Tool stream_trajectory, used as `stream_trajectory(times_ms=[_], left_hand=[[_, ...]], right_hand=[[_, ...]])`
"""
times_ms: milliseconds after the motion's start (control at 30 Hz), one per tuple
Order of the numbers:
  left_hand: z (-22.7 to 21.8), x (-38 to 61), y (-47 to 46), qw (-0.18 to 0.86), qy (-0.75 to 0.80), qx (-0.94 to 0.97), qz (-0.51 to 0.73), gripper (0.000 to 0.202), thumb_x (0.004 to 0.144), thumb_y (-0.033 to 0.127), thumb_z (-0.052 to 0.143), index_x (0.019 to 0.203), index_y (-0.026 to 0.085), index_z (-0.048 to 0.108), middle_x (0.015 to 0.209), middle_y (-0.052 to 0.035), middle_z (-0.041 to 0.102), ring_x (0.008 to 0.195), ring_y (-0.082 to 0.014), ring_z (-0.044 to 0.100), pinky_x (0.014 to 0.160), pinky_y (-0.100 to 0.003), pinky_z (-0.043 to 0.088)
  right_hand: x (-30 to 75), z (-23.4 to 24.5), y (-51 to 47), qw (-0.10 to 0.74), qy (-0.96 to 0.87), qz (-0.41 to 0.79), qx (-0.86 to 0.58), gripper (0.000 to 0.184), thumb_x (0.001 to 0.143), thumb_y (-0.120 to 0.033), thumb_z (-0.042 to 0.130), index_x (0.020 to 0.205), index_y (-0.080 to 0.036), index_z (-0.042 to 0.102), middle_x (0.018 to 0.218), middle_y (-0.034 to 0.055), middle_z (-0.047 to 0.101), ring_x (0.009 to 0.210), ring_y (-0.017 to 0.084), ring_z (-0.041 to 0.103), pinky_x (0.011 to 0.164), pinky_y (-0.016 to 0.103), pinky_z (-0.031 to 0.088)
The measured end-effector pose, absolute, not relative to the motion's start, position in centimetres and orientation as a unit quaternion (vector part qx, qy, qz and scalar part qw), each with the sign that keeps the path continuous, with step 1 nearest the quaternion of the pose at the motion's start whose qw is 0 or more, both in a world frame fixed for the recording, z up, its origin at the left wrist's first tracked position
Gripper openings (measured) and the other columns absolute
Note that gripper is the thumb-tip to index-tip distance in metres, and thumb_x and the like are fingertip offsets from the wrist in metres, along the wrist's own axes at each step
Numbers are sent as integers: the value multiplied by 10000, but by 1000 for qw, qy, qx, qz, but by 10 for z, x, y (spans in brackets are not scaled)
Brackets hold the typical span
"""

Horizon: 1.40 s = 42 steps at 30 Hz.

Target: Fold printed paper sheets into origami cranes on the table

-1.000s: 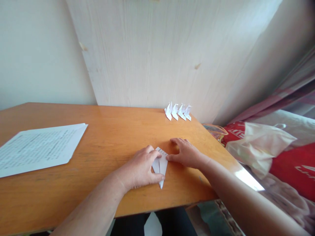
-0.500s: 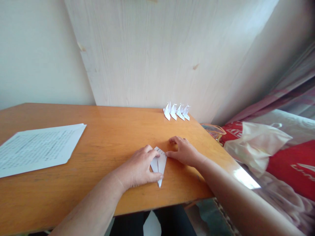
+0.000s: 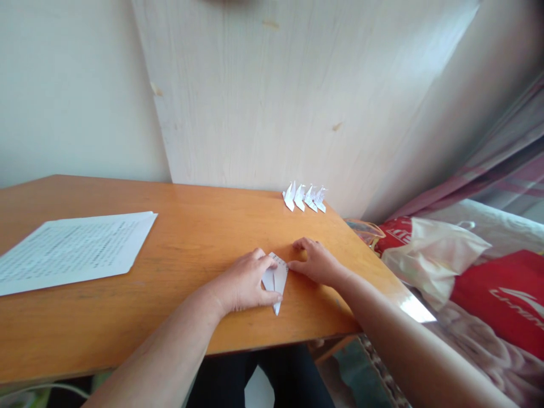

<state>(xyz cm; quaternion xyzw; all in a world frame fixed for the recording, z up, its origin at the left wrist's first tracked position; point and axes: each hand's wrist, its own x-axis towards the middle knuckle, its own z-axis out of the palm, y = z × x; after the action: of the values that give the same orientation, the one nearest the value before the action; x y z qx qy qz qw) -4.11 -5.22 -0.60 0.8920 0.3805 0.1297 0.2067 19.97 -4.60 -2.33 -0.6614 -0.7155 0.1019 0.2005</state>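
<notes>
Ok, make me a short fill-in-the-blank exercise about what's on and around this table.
1. The folded paper lies partly beneath the person's ____ hand.
2. Along the far edge of the table stands a row of ____ small paper shapes.
3. The lettered bag at far right is coloured ____.

Missing words: left; four; red.

Orange-brown desk (image 3: 204,226); white folded paper (image 3: 280,276) with dark print near its front edge; white paper figures (image 3: 300,198) by its back right corner

Soft light, white glare toward the right of the table (image 3: 199,232).
</notes>
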Motion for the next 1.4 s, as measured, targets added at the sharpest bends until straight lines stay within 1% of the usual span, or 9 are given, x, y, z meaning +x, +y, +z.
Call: stream_trajectory(times_ms=[200,467,600,800,933,1100,1200,1333,1400], left_hand=[[-7,-40,-51,204,370,897,131,616,707,494,724,1249,238,583,1179,-74,568,1063,-262,593,957,-351,478],[-5,-38,-52,205,373,895,133,617,709,496,725,1250,230,593,1153,-78,574,1056,-266,595,951,-347,473],[-8,-39,-51,207,368,896,138,597,705,515,734,1228,256,609,1135,-65,570,1032,-260,594,929,-342,477],[-14,-38,-48,208,367,894,149,568,688,525,753,1179,270,622,1096,-50,561,985,-246,592,870,-331,488],[-14,-37,-47,208,369,894,149,542,687,552,748,1132,266,627,1077,-47,559,970,-245,589,850,-330,484],[-12,-37,-48,208,367,894,150,533,695,573,733,1110,256,628,1074,-51,561,953,-246,590,833,-335,484],[-12,-37,-49,210,365,894,149,503,719,547,712,1119,255,627,1067,-51,564,958,-245,593,842,-335,484],[-12,-37,-49,210,357,897,154,413,789,451,648,1151,255,618,1073,-53,572,979,-238,596,870,-331,479],[-12,-38,-48,208,353,899,155,396,802,417,628,1160,250,616,1079,-56,575,988,-238,595,873,-332,479]], right_hand=[[197,-21,-47,185,-727,89,-655,445,765,-411,726,1121,-172,607,1167,111,648,1081,269,590,921,388,440],[193,-23,-62,204,-744,48,-634,400,785,-406,709,1109,-209,581,1140,74,629,1098,252,566,941,386,420],[190,-23,-70,210,-746,46,-630,382,790,-406,696,1092,-208,573,1144,73,621,1096,249,566,936,381,421],[184,-20,-81,209,-750,42,-626,358,781,-365,691,1083,-221,562,1132,62,626,1072,248,574,929,386,425],[179,-20,-88,210,-754,44,-620,344,776,-351,689,1071,-228,561,1134,58,625,1063,249,577,921,383,426],[174,-19,-95,214,-758,48,-615,372,748,-318,700,1081,-234,557,1129,51,625,1054,250,577,920,381,426],[173,-19,-97,212,-756,47,-617,373,758,-333,697,1089,-237,555,1126,53,625,1054,254,577,921,386,425],[172,-18,-100,217,-758,39,-614,369,785,-361,679,1107,-234,549,1126,59,621,1055,258,576,919,397,429],[170,-16,-102,218,-763,41,-608,364,800,-378,670,1111,-234,548,1134,64,621,1057,261,576,919,402,431]])
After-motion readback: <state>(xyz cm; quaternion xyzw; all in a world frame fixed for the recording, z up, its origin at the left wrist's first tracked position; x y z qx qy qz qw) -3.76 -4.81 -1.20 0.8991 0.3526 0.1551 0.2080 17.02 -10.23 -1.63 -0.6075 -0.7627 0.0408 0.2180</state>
